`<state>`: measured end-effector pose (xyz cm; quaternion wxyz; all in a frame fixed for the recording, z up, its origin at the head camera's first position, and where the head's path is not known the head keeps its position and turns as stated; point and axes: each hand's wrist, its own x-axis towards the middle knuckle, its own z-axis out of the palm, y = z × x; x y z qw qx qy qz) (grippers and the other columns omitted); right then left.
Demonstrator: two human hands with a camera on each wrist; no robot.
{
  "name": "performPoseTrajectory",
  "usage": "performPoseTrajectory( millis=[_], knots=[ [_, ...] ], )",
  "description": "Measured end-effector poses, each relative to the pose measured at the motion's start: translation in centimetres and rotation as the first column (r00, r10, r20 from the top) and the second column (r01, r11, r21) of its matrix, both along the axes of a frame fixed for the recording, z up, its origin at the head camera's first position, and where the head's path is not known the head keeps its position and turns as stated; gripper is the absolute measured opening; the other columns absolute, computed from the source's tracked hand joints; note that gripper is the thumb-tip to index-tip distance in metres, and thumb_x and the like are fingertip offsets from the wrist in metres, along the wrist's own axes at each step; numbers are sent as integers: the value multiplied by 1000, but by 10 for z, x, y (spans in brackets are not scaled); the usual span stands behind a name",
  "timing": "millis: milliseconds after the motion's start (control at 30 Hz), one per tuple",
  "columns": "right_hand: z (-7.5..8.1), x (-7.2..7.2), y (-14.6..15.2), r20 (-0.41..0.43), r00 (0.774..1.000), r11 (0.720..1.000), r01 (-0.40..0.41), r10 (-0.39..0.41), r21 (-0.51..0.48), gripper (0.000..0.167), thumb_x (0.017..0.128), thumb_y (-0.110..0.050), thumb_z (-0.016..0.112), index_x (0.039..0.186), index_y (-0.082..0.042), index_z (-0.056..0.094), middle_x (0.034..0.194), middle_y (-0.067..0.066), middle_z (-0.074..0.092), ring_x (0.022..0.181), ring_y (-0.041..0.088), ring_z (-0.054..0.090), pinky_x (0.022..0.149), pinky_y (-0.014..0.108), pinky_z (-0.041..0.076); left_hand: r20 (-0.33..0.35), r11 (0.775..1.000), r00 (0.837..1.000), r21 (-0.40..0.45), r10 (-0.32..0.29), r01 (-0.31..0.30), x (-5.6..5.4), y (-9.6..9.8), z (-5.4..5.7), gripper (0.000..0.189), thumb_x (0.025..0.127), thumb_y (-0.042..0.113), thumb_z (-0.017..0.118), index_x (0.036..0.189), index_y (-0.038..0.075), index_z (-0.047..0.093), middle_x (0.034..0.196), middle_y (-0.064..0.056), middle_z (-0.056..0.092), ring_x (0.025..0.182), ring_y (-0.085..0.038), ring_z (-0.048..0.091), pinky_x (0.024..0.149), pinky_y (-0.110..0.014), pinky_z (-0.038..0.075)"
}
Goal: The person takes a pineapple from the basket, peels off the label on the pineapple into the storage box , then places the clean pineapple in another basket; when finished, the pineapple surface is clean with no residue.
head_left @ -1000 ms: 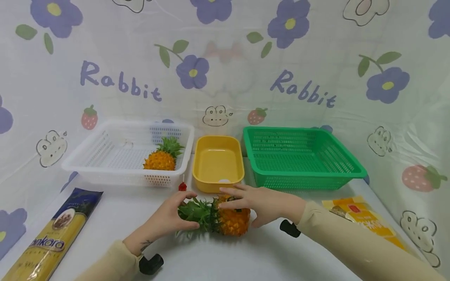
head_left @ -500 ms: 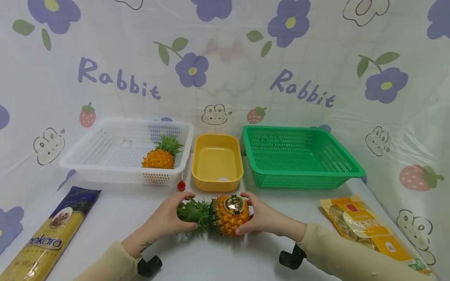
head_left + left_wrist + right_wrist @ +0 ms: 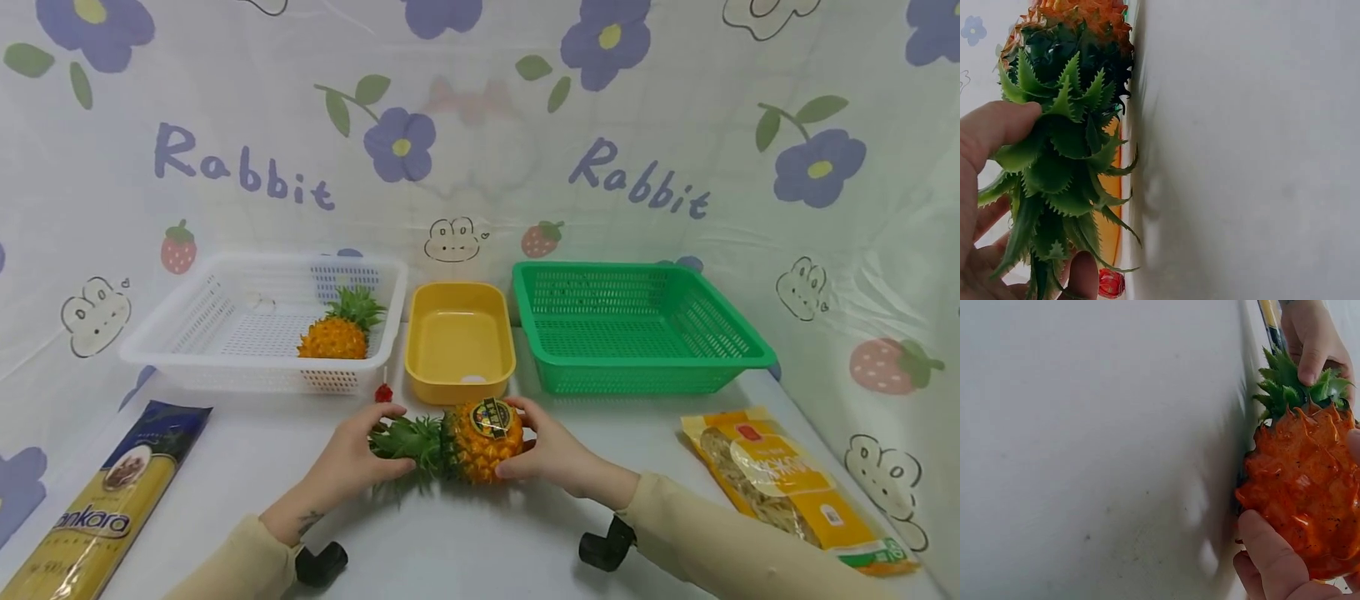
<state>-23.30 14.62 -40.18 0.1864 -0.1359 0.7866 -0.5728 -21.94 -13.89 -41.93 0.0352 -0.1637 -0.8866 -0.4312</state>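
An orange pineapple point(image 3: 478, 457) with a green leafy crown lies sideways in front of the yellow tub in the head view, a round dark and gold sticker on its upper side. Around its crown leaves point(image 3: 1060, 156) my left hand point(image 3: 352, 454) curls, thumb on the near side. My right hand point(image 3: 558, 450) grips the fruit's rounded end, thumb and fingers on opposite sides. The right wrist view shows the fruit's spiky skin point(image 3: 1304, 481) close up. Whether its underside touches the table cannot be told. A second pineapple point(image 3: 334, 337) rests in the white basket point(image 3: 202, 361).
Behind the hands stand the yellow tub point(image 3: 459, 390) and a green basket point(image 3: 645, 377). A small red object point(image 3: 383, 392) sits by the white basket. At far left lies a spaghetti packet point(image 3: 105, 508); at right, a yellow food packet point(image 3: 787, 492).
My right hand has shifted from over the pineapple to its rounded end, uncovering the sticker. The pineapple and both hands have since moved slightly toward the tub. The head view has shifted a little.
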Motion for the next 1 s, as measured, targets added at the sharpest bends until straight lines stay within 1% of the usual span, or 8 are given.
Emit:
performPoseTrajectory(
  millis=[133, 267, 533, 733, 900, 1000],
  knots=[
    [0, -5, -3, 5, 1000, 1000, 30, -30, 2, 89, 68, -1, 77, 142, -11, 28, 132, 24, 40, 100, 28, 56, 72, 35, 54, 7, 1000, 1000, 5, 5, -5, -5, -1, 1, 62, 68, 22, 82, 122, 9, 54, 121, -4, 57, 109, -23, 52, 91, -45, 44],
    [-2, -11, -5, 6, 999, 999, 41, -41, 2, 89, 68, -1, 77, 142, -12, 28, 133, 22, 40, 103, 29, 55, 73, 35, 53, -4, 1000, 1000, 4, 5, -5, -9, -3, 1, 63, 68, 21, 82, 123, 8, 54, 122, -6, 57, 111, -24, 52, 92, -46, 44],
    [-5, -22, -9, -1, 999, 999, 48, -48, -12, 85, 68, 2, 76, 139, -13, 32, 130, 23, 41, 97, 30, 57, 73, 35, 54, -35, 1000, 999, -14, 7, -7, -19, -4, 1, 66, 68, 20, 82, 125, 6, 53, 126, -9, 55, 114, -27, 52, 92, -45, 45],
    [-2, -25, -10, -16, 997, 997, 74, -74, 1, 84, 67, 2, 76, 138, -12, 34, 131, 22, 42, 104, 31, 54, 75, 34, 53, -33, 1000, 999, -23, 6, -7, -25, -5, 0, 68, 69, 22, 81, 128, 7, 51, 128, -9, 54, 115, -26, 51, 93, -44, 45],
    [0, -24, -10, -5, 998, 998, 62, -62, -8, 84, 68, 2, 75, 139, -13, 33, 133, 22, 40, 104, 31, 54, 72, 34, 53, -39, 1000, 999, -16, 0, -1, -26, -5, 0, 68, 69, 23, 81, 127, 7, 52, 128, -9, 54, 113, -26, 52, 92, -45, 45],
    [2, -24, -9, -9, 999, 999, 48, -48, 21, 86, 68, -1, 76, 141, -12, 31, 134, 24, 39, 103, 31, 55, 72, 34, 53, -42, 1000, 999, -18, 1, -2, -26, -5, -1, 67, 68, 22, 82, 127, 7, 52, 127, -9, 54, 112, -26, 52, 91, -45, 45]
  ],
)
